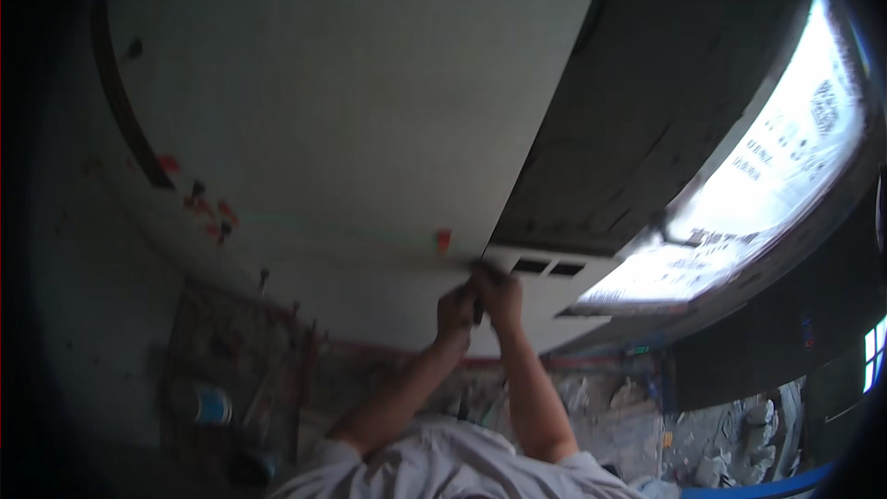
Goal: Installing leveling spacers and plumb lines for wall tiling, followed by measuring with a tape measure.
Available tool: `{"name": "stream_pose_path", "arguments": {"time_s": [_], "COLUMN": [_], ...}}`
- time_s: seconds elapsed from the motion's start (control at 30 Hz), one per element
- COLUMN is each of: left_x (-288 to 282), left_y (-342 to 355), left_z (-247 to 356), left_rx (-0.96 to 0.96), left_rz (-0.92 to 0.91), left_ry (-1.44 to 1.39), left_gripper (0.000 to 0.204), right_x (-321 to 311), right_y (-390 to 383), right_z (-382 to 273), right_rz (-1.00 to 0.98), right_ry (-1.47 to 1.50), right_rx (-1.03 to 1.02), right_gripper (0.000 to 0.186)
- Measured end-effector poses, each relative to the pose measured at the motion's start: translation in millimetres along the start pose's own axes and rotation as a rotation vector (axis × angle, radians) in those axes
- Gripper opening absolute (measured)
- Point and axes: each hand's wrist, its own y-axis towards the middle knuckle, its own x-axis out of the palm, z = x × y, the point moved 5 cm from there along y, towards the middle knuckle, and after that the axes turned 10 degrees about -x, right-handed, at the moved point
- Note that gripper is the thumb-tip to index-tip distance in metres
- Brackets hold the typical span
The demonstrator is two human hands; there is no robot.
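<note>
Gripping dark handle [478, 312] in left hand [454, 312] and right hand [500, 298], below-right of red wedge [444, 240] — best kept steady, pressure even.

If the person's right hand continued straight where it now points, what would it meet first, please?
Probably the pale panel, near its edge beside the dark strip: the right hand points up the picture, slightly left. Depth is unclear; it may be touching the panel.

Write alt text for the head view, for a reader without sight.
Left hand and right hand meet at a pale wall, apparently gripping a blurred dark tool. To their right are two dark rectangles and a bright film-covered window.
</note>
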Motion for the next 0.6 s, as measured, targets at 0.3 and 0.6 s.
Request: {"name": "stream_pose_path", "arguments": {"time_s": [0.3,0.6], "left_x": [4.3,15.2], "left_y": [-12.5,-10.6], "left_z": [6.2,6.1], "left_rx": [-0.134,-0.168], "left_rz": [0.047,0.012], "left_ry": [0.01,-0.065], "left_gripper": [0.042,0.037], "right_x": [15.3,17.1], "right_y": [-24.6,-6.1], "right_z": [45.8,29.6], "right_rz": [0.175,0.195], "right_ry": [0.46,0.47], "right_rx": [0.142,0.167], "right_gripper": [0.046,0.038]}}
